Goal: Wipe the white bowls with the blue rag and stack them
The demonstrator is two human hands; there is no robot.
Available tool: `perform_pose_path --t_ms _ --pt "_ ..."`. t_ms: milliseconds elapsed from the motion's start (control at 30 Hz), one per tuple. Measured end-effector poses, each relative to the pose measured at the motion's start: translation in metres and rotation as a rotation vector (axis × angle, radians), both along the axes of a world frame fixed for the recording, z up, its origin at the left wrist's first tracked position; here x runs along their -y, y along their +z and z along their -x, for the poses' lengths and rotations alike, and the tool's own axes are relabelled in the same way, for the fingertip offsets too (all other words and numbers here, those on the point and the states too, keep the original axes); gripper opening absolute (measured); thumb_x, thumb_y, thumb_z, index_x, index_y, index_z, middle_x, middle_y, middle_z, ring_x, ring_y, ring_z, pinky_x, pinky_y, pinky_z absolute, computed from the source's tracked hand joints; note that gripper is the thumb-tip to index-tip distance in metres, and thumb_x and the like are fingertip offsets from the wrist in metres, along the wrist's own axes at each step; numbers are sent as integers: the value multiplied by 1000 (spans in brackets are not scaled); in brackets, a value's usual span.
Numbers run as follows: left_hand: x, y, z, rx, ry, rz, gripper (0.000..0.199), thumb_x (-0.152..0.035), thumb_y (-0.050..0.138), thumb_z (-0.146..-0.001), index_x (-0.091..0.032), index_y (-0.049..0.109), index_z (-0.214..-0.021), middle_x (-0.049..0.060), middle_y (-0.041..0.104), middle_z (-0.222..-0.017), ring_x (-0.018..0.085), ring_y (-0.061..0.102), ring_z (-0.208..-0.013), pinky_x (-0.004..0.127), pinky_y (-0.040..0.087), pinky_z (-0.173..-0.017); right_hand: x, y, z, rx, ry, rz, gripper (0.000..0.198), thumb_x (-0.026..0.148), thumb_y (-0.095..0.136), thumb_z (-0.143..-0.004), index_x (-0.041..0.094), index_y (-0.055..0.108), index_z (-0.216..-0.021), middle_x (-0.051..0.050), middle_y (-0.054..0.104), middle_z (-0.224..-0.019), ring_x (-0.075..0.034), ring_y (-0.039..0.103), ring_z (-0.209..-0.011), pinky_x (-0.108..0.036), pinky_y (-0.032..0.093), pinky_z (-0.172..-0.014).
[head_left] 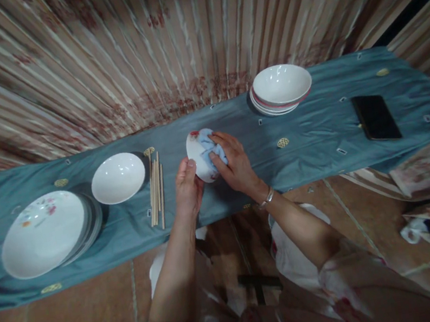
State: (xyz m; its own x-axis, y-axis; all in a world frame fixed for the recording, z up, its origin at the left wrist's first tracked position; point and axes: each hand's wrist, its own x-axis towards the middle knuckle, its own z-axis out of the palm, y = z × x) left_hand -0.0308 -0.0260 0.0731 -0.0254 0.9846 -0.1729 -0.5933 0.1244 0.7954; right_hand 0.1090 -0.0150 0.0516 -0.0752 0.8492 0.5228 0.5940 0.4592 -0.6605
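Note:
A small white bowl (196, 156) with red decoration is held tilted above the cloth-covered table. Gripping its near left rim is my left hand (188, 184), thumb on the bowl and fingers behind it. My right hand (235, 160) presses a crumpled light-blue cloth (208, 143) against the bowl's surface. Just left of my hands lie several pale wooden chopsticks (156, 190), side by side. Beyond them sits a single white bowl (118, 178).
A stack of large white plates (43, 233), the top one flowered, stands at the far left. Stacked white bowls (282, 85) are at the back right. A black phone or tablet (376, 117) lies on the right of the teal tablecloth (312, 150). Pleated curtains (194, 38) hang behind.

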Motion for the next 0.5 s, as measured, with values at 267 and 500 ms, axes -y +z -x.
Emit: perform_pose_path --t_ms 267,500 --pt "0 -2 -1 4 16 -7 39 -39 91 -69 -19 68 -94 5 78 -93 23 74 -106 31 58 -93 -9 0 -5 -239 2 85 48 53 44 -101 20 62 -131 -12 67 -137 -25 60 -131 -45 43 -117" --pt "-2 -10 3 -12 60 6 39 -39 92 -68 -19 68 -92 4 78 -95 20 73 -104 25 57 -88 -22 -13 -11 -506 -82 232 58 70 44 -95 18 70 -101 -8 76 -100 -23 68 -101 -37 53 -97"
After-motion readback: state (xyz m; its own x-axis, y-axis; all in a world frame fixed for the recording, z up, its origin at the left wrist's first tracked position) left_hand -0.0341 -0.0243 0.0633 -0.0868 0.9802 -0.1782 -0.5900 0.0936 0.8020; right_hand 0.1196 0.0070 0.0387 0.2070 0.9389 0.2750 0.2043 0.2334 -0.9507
